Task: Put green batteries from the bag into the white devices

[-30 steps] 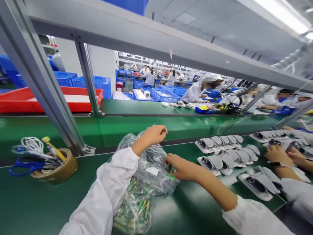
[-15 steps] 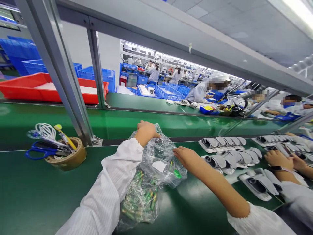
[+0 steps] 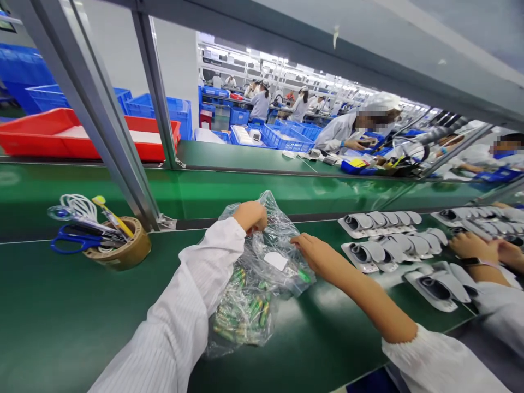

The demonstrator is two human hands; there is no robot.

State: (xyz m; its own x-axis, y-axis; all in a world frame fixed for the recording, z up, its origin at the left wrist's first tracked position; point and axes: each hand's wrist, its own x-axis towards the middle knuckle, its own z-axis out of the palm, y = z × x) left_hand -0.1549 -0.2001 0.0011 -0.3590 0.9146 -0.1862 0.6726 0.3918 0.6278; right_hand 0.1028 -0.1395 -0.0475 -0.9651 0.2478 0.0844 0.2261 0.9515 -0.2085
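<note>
A crumpled clear plastic bag (image 3: 268, 240) with a white label lies on the green bench in front of me. My left hand (image 3: 250, 216) is closed on its upper part, fingers curled down into the film. At the bag's right edge, my right hand (image 3: 311, 252) pinches the plastic between thumb and fingers. Green and gold pieces (image 3: 245, 316), which look like small circuit boards, lie under clear film nearer to me. Whether that film is the same bag or a second one, I cannot tell. A bright green spot shows near my right hand.
A tape-roll holder (image 3: 131, 245) with blue scissors (image 3: 76, 240) and pens stands at left. Rows of curled grey-white parts (image 3: 380, 221) lie at right, near a co-worker's hands (image 3: 477, 248). A metal post (image 3: 118, 131) rises behind; a red tray (image 3: 41, 131) sits beyond.
My left hand has curled its fingers further down into the bag's upper part. My right hand keeps its pinch on the edge. The view has shifted slightly.
</note>
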